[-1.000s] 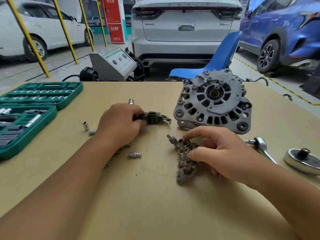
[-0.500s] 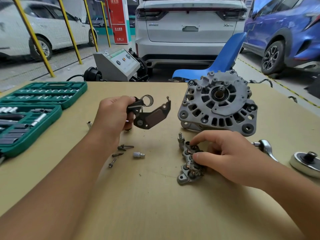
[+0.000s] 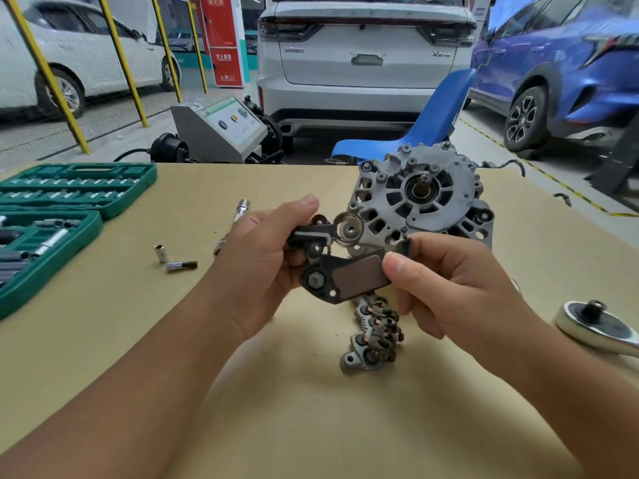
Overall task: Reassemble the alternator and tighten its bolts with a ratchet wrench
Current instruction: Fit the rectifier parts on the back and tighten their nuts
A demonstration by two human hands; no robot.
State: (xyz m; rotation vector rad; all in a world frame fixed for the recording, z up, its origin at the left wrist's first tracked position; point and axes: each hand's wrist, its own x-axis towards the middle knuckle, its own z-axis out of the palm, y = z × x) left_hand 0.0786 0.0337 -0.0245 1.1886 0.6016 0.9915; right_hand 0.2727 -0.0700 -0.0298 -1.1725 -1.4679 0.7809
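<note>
Matt grey cast-metal alternator housing (image 3: 420, 198), glossy chrome ratchet wrench (image 3: 600, 328), matt tan tabletop (image 3: 276, 409), green plastic case (image 3: 74, 188).

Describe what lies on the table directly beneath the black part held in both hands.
Under the black plastic regulator part lies the grey metal rectifier piece with copper contacts on the tan table. Its upper end is covered by the part and the right hand.

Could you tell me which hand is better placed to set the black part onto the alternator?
Probably right: the right hand pinches the black part on the alternator side.
</note>
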